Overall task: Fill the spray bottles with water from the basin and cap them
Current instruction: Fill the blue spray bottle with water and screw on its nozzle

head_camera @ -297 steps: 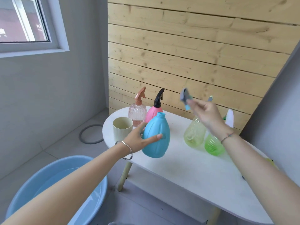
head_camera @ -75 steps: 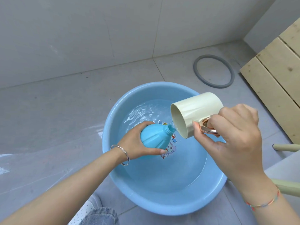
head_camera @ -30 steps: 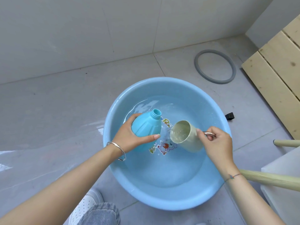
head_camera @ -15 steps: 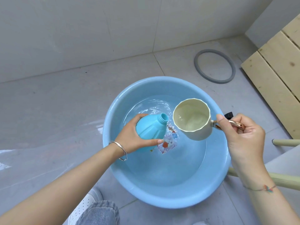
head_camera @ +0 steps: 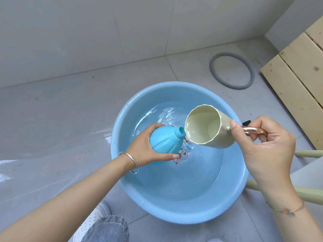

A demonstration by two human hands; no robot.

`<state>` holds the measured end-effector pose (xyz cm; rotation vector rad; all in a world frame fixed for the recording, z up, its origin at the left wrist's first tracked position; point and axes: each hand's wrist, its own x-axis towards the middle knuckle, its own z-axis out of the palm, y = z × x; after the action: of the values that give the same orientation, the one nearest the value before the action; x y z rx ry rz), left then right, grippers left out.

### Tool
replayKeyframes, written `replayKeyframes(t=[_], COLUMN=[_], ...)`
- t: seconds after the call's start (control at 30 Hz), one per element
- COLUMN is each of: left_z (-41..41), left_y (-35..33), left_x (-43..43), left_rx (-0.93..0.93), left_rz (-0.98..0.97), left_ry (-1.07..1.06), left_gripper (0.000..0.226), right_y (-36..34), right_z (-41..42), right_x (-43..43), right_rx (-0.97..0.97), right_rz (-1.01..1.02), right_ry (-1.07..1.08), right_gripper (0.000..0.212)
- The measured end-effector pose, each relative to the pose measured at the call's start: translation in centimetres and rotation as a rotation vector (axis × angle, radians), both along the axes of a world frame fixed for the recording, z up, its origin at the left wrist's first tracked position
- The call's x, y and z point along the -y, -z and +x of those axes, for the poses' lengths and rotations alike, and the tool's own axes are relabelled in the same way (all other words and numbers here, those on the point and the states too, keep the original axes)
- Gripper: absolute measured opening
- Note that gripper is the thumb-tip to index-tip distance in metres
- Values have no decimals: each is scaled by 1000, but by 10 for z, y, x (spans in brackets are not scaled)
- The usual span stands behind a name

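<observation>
A round light-blue basin stands on the floor with clear water in it. Over the water my left hand grips a blue uncapped spray bottle, tilted with its open neck pointing right. My right hand holds a cream cup by its copper handle. The cup is tipped toward me, its rim touching the bottle's neck. A picture sticker on the basin's bottom shows below the bottle. No spray cap is in sight.
A grey rubber ring lies on the tiled floor behind the basin. Wooden planks stand at the right. Pale table legs and a white tabletop corner sit at the lower right. My knee and shoe are at the bottom edge.
The cup has come up from the water and tipped over until its rim meets the bottle's neck. The bottle has stayed in my left hand, tilted a little more toward the cup.
</observation>
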<state>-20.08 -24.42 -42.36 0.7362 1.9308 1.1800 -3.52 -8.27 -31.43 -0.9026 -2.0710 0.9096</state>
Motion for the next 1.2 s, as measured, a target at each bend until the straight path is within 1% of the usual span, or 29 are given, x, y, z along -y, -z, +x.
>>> replayKeyframes(t=[0.63,1.2], left_z=[1,2], left_y=[2,4], left_x=[1,2], left_rx=[-28,-36], left_rz=[-4,-16], left_ry=[1,7], left_gripper=[85,83], right_y=[-8,-16], right_z=[-2,-6], right_x=[1,5], right_rx=[62,88], right_rz=[275,418], right_ry=[-58,-91], right_gripper=[39,37])
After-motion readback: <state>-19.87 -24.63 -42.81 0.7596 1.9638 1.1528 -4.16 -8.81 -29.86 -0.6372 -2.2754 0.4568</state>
